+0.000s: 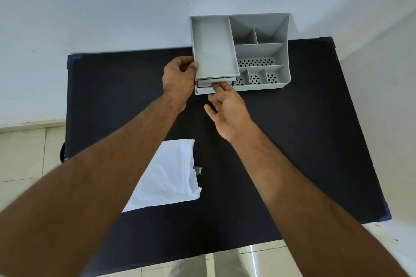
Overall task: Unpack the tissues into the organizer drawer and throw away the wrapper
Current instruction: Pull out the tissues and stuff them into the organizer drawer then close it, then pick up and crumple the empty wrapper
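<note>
Two bare hands, head view, both at the grey organizer [261,51] near the far edge of the black table [292,141]. Left hand [179,76]: fingers curled round the organizer's near left corner, thumb tip pressed on the rim of the tall left tray, steadying grip. Right hand [227,110]: mostly open, palm turned left, fingers loosely spread, index and middle fingertips touching the front of the upper drawer [216,82]; nothing held. Drawer: only slightly out from the body, a second drawer front just below it. Tissues: white stack inside a loose, clear wrapper [171,173], lying on the near left part of the table, partly hidden under the left forearm, well apart from the organizer. Organizer: back against the white wall [112,7], right half split into several compartments, some with perforated floors. Open room: broad bare tabletop to the right of the right forearm and between the tissues and the organizer. Table edges: left edge just beside the tissues, near edge below both forearms, tiled floor [22,153] beyond.
</note>
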